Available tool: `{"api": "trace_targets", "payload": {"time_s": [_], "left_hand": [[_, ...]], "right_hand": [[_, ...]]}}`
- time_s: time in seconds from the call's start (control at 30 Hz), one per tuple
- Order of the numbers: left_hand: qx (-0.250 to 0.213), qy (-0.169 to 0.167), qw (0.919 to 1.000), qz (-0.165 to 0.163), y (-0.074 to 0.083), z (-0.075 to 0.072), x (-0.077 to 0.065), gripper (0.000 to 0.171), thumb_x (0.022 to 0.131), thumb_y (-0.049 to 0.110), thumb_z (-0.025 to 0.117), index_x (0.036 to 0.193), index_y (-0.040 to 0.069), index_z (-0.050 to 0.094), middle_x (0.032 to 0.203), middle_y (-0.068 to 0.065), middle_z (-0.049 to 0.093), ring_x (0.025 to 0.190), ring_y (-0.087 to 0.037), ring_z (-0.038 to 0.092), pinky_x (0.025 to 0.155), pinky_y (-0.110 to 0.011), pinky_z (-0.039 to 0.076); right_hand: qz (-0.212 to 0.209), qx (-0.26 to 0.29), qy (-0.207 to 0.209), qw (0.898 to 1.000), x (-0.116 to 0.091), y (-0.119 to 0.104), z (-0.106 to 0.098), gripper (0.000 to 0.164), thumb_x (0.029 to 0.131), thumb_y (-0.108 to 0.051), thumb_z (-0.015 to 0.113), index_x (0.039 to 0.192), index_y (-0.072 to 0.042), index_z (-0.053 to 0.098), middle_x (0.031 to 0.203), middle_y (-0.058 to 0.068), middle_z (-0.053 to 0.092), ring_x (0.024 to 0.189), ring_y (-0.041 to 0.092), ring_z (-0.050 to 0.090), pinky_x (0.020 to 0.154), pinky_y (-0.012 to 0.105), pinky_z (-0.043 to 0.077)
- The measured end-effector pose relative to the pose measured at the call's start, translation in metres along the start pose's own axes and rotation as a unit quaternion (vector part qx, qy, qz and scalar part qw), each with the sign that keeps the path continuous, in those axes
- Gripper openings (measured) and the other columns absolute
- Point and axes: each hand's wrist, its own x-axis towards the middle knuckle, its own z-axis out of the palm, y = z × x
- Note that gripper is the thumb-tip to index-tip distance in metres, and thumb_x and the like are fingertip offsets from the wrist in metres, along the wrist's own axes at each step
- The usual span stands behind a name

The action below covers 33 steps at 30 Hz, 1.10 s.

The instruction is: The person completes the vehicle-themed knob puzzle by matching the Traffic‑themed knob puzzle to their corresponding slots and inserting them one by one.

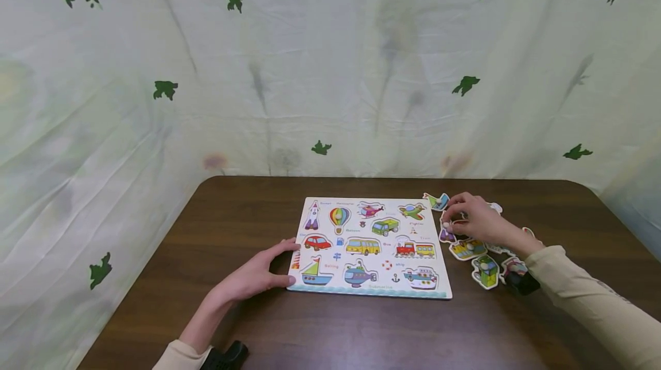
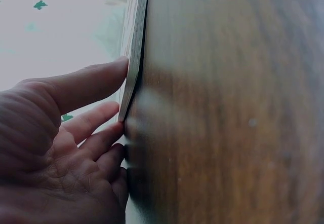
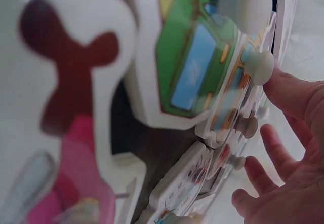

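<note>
A white puzzle board (image 1: 322,246) with colourful printed vehicles lies flat on the table. My left hand (image 1: 258,272) touches its left side, thumb at the near corner and the other fingers spread along the edge. In the left wrist view, the thumb and fingertips of that hand (image 2: 76,133) meet the thin edge of the board (image 2: 134,62). Right of the board, my right hand (image 1: 475,221) pinches a rocket puzzle piece (image 1: 447,236) at its knob, among other loose pieces. The right wrist view shows the thumb in front, hiding the pinch, with the other fingers of this hand (image 3: 298,153) loosely bent.
Several knobbed pieces lie around the right hand, including a yellow bus piece (image 1: 469,249), a green truck piece (image 1: 485,272) and a sailboat piece (image 1: 436,202). Close to the right wrist camera is a pink helicopter piece (image 3: 76,153). Behind the brown table (image 1: 248,209) hangs a leaf-patterned curtain (image 1: 330,71).
</note>
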Motion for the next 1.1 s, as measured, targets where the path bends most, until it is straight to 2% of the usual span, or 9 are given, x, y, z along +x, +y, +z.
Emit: {"api": "trace_targets", "payload": {"time_s": [0.23,0.5,0.73,1.1], "left_hand": [[-0.005,0.000,1.0000,-0.003,0.001,0.000,0.000,0.060,0.084,0.015,0.077,0.139,0.013,0.054,0.155,-0.011,0.035,0.146,-0.036,0.018,0.111,-0.058,0.021],[-0.006,-0.002,1.0000,0.000,0.000,0.000,0.001,0.060,0.084,0.016,0.077,0.139,0.014,0.053,0.156,-0.009,0.035,0.147,-0.036,0.017,0.111,-0.058,0.020],[-0.004,-0.001,1.0000,0.003,-0.001,0.000,0.001,0.060,0.083,0.016,0.077,0.139,0.014,0.054,0.156,-0.009,0.035,0.147,-0.035,0.018,0.111,-0.057,0.021],[0.002,-0.001,1.0000,0.001,-0.001,0.000,0.001,0.060,0.084,0.018,0.077,0.139,0.015,0.053,0.156,-0.008,0.035,0.147,-0.034,0.018,0.111,-0.057,0.022]], "right_hand": [[0.006,0.004,0.008,1.000,-0.001,0.000,0.000,0.013,0.085,-0.004,0.076,0.089,-0.016,0.072,0.116,0.019,0.053,0.110,0.043,0.044,0.089,0.059,0.032],[0.026,0.023,0.001,0.999,0.001,-0.009,-0.004,0.007,0.090,-0.012,0.073,0.096,-0.015,0.072,0.125,0.023,0.048,0.118,0.046,0.039,0.092,0.062,0.031],[0.019,0.027,0.007,0.999,0.004,-0.014,-0.003,0.010,0.089,-0.011,0.073,0.099,-0.013,0.072,0.126,0.025,0.048,0.119,0.047,0.041,0.094,0.063,0.034],[0.004,0.051,0.026,0.998,0.017,-0.023,0.003,0.008,0.089,-0.010,0.073,0.097,-0.011,0.071,0.120,0.019,0.052,0.114,0.039,0.047,0.093,0.058,0.040]]}}
